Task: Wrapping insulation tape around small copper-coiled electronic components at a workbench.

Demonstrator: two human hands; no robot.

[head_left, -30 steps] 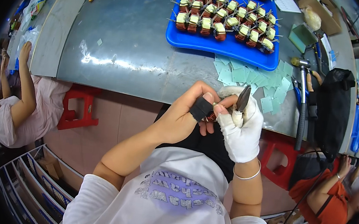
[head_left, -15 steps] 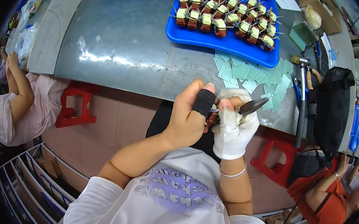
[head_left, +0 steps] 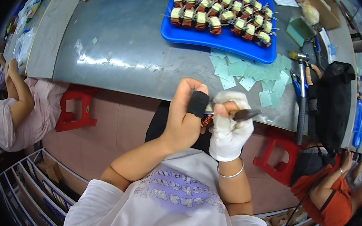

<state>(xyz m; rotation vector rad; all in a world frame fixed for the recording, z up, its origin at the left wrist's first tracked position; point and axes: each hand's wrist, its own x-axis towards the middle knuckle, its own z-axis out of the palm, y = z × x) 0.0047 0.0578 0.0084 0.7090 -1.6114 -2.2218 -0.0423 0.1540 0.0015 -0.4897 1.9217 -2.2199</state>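
Note:
My left hand (head_left: 184,115), with a black sleeve on its thumb, is closed on a small copper-wound coil (head_left: 207,120) in front of the table edge. Only a bit of the reddish windings shows between the hands. Close against it, my right hand (head_left: 230,137), in a white glove with bare fingertips, grips a dark tool with a leaf-shaped, pointed end (head_left: 247,115). That end sticks out to the right; its other part is hidden by the fingers, so its kind is unclear.
Ahead on the metal table (head_left: 118,41), a blue tray (head_left: 188,38) holds several copper coils with pale yellow blocks. Thin green plates (head_left: 248,71) lie scattered by it. Rightward are a hammer (head_left: 300,94) and a black bag (head_left: 333,106). People sit at both sides.
The dark tool's pointed end has turned and shows shorter and slightly blurred. Both hands stay together at the coil. The whole view has shifted a little.

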